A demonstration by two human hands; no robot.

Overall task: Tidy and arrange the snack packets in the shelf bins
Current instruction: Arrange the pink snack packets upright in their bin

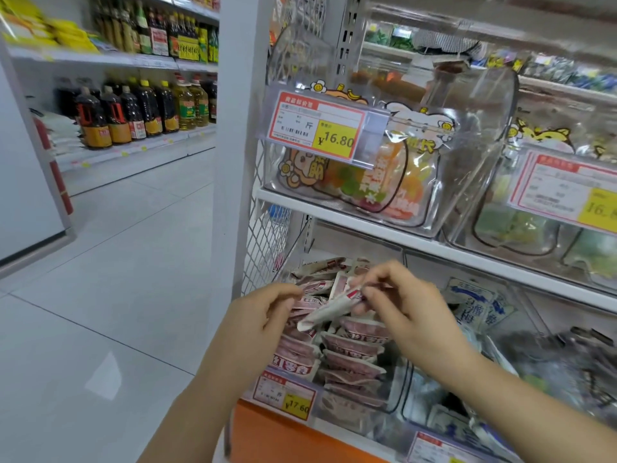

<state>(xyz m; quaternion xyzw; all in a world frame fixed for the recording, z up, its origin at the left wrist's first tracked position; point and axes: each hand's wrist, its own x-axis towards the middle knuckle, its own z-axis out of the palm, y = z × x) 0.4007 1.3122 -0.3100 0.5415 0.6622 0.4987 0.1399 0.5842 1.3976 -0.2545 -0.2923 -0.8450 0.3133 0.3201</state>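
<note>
A clear shelf bin (399, 389) on the lower shelf holds several pink-and-white snack packets (354, 345) stacked in rows. Above that pile, both hands pinch one white packet (330, 310) with a red end, held tilted. My left hand (257, 322) grips its lower left end. The upper right end is pinched by the fingers of my right hand (404, 302). A neighbouring bin to the right holds blue-and-white packets (474, 305).
The upper shelf (334, 208) carries clear lidded bins of colourful sweets with a 16.80 price tag (317, 125). A 17.60 tag (283, 396) fronts the lower bin above an orange base. To the left lie a tiled aisle floor (117, 262) and shelves of oil bottles (133, 108).
</note>
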